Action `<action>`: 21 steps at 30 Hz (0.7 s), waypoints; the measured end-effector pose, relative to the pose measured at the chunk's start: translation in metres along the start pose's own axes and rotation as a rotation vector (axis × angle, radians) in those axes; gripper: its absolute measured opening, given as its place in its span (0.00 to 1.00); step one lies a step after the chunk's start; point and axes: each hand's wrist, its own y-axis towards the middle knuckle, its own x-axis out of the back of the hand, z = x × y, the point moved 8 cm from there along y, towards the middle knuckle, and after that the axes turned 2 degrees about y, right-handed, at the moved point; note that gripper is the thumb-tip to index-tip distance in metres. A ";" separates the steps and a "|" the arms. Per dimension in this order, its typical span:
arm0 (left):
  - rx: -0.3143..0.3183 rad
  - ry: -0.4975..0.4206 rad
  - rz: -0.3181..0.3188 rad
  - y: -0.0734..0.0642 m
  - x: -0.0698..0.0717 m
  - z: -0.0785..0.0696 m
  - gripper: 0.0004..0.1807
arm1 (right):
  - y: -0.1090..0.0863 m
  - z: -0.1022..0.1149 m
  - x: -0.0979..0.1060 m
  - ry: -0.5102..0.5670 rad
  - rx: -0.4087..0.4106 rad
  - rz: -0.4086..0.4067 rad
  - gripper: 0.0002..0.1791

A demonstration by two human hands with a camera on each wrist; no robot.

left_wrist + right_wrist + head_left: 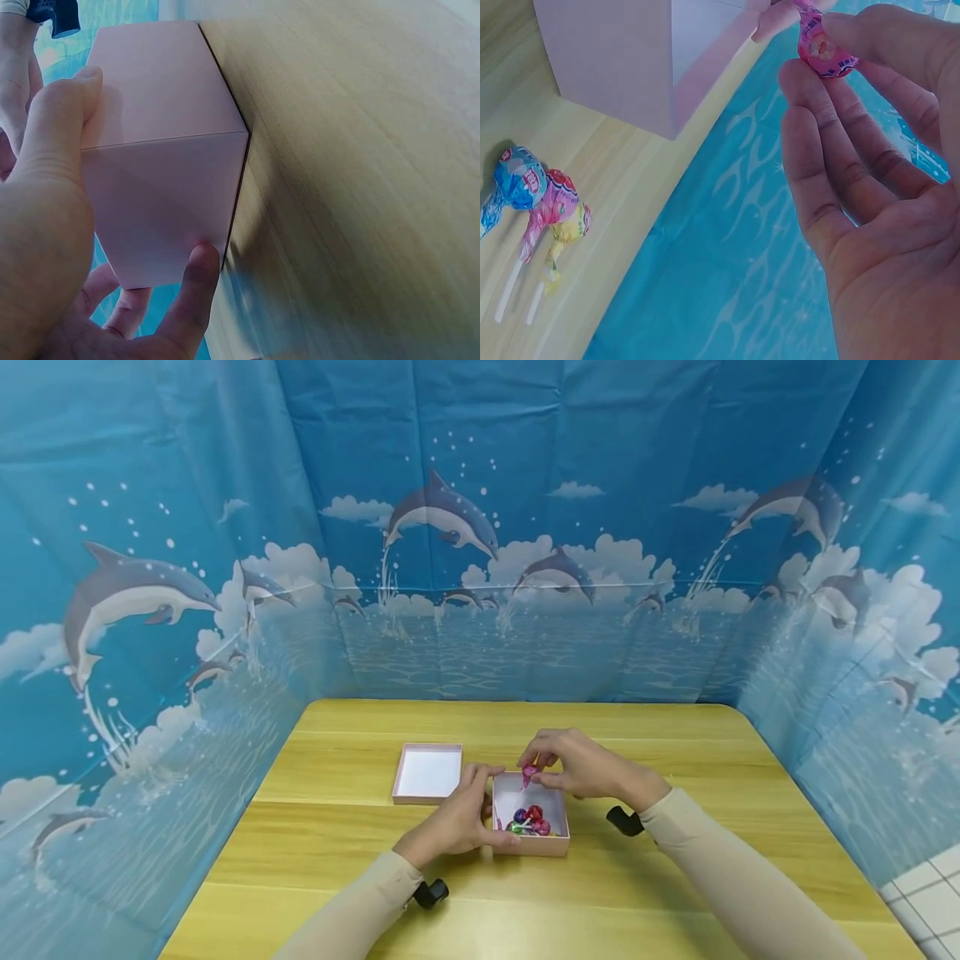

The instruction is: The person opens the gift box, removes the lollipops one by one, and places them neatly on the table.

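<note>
The pink box [534, 846] is best braced firmly; the left hand [463, 817] grips it, thumb and fingers spread across its walls. The right hand [581, 767] pinches a pink lollipop [530, 772] above the box's far edge — a low, gentle release would suit. Its stick end points toward the person, long axis roughly front-to-back, tilt unclear.

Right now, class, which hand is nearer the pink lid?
Left. The left hand, gripping the box, is close beside the lid; the right hand is farther off, holding a lollipop.
</note>
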 end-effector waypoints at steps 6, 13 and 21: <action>-0.002 0.004 -0.002 0.001 0.000 0.001 0.63 | -0.004 -0.001 0.007 -0.002 -0.028 -0.024 0.16; -0.009 0.012 -0.003 0.002 -0.001 0.002 0.64 | -0.008 -0.001 0.014 -0.009 -0.019 -0.044 0.12; -0.006 0.015 0.002 0.001 -0.001 0.003 0.64 | -0.013 -0.002 0.020 -0.022 -0.023 -0.053 0.12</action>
